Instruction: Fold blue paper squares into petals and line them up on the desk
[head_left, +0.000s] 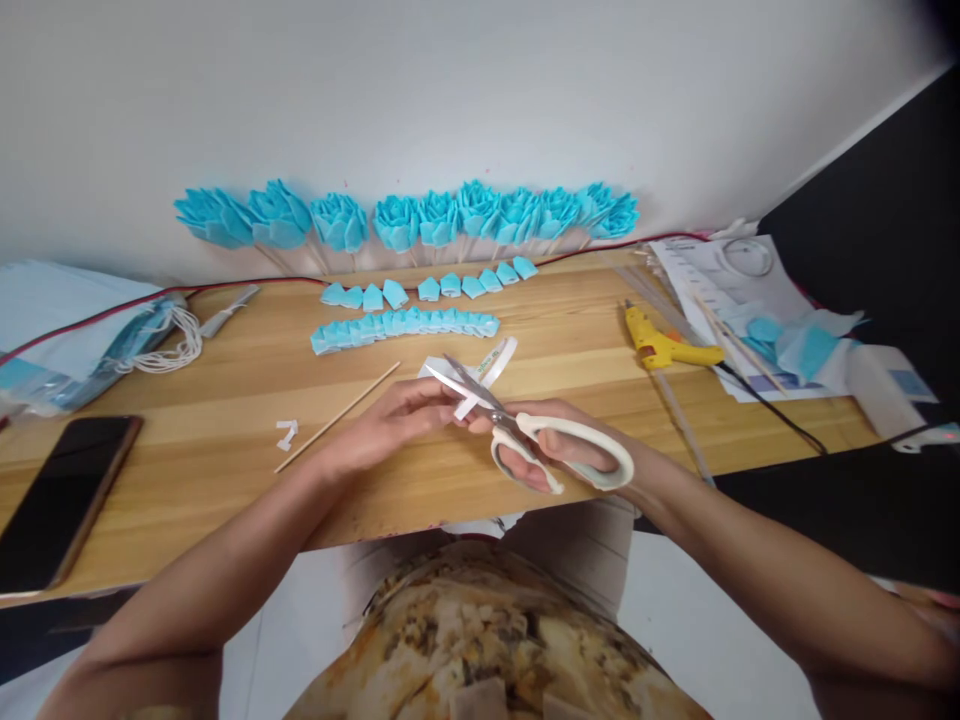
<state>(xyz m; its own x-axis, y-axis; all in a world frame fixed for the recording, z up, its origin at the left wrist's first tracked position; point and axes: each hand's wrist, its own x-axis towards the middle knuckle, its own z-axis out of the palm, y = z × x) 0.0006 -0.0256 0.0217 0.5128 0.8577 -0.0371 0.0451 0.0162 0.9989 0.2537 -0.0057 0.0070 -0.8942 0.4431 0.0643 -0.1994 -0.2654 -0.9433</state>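
My right hand [559, 435] has its fingers through the cream handles of a pair of scissors [574, 450], whose blades stand apart and point up and to the left. A narrow white strip [466, 407] lies across the blades. My left hand [409, 415] is closed by the blade tips, its fingertips pinching the white strip; the exact hold is partly hidden. Just beyond the blades is a white band with green print [496, 362]. Small white cut pieces [286, 434] and a thin wooden stick [337, 417] lie left of my left hand.
Blue flowers on sticks [341, 222] lean along the wall. Before them lie folded blue petals [405, 325] in two rows. A yellow glue gun [664, 345] with its cable rests at right, near papers [750, 370]. At left are a phone [71, 500] and a white cord [176, 345].
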